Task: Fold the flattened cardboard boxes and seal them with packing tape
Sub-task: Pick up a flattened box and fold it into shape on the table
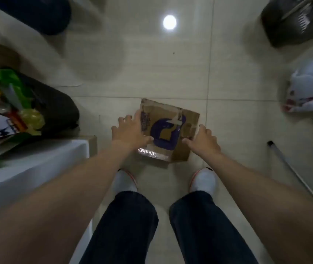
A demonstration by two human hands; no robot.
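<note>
The box (170, 128), brown cardboard with a purple print, lies on the tiled floor (151, 73) just ahead of the person's white shoes (125, 180). A strip of shiny tape (150, 151) runs along its near left edge.

Both hands reach down to it, one on each side. The left hand (130, 130) is spread wide over the box's left edge, with the thumb lying on the printed top face and the fingers fanned out past the edge. The right hand (203, 141) sits at the box's right edge, fingers bent and thumb pointing toward the cardboard. Whether it grips the edge cannot be told.

To the left, a white worktop (37, 164) carries a bag (8, 111) of colourful goods. A white plastic bag (312, 86) lies on the floor, well to the right.
</note>
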